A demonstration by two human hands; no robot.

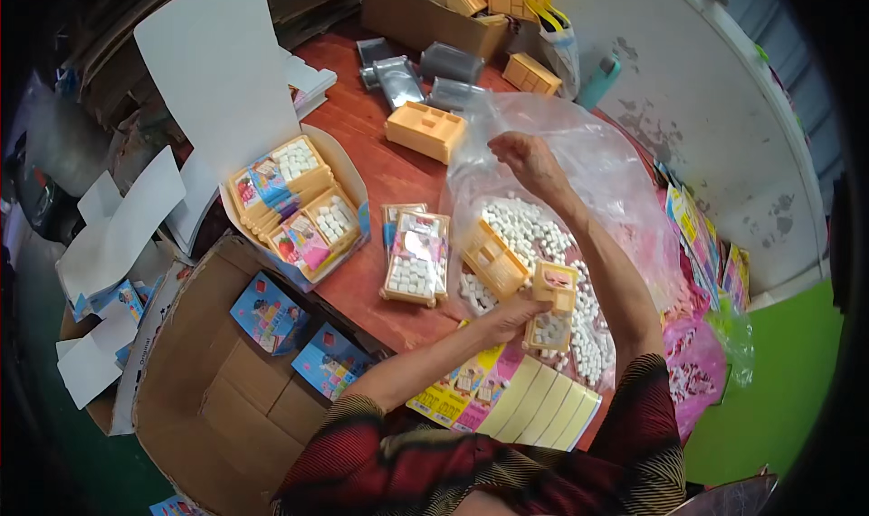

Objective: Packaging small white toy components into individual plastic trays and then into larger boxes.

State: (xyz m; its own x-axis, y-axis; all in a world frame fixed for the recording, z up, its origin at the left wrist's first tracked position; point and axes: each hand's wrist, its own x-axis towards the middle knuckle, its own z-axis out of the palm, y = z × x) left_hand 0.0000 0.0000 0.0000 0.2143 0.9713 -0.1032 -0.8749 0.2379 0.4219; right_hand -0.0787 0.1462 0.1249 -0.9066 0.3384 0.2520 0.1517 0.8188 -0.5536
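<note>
My left hand [523,319] grips the lower left side of a small cream plastic tray [563,310]. A pinkish piece lies in its upper compartment, and white bits show in the lower one. Beside it, an empty-looking orange compartment tray [495,261] rests tilted on a spread of small white pieces [525,222]. Raised over the clear plastic bag [597,145] is my right hand [534,165], its fingers loosely bent toward the left with nothing visible in them. Left of that hand, a stack of orange trays [424,129] sits on the red table.
Filled packs [416,258] lie left of the white pieces. An open display box [339,158] holds more packs. Dark clear plastic covers [453,62] and a carton of trays [425,23] stand farther back. A sticker sheet [507,394] lies near me; a big cardboard box [244,380] is at left.
</note>
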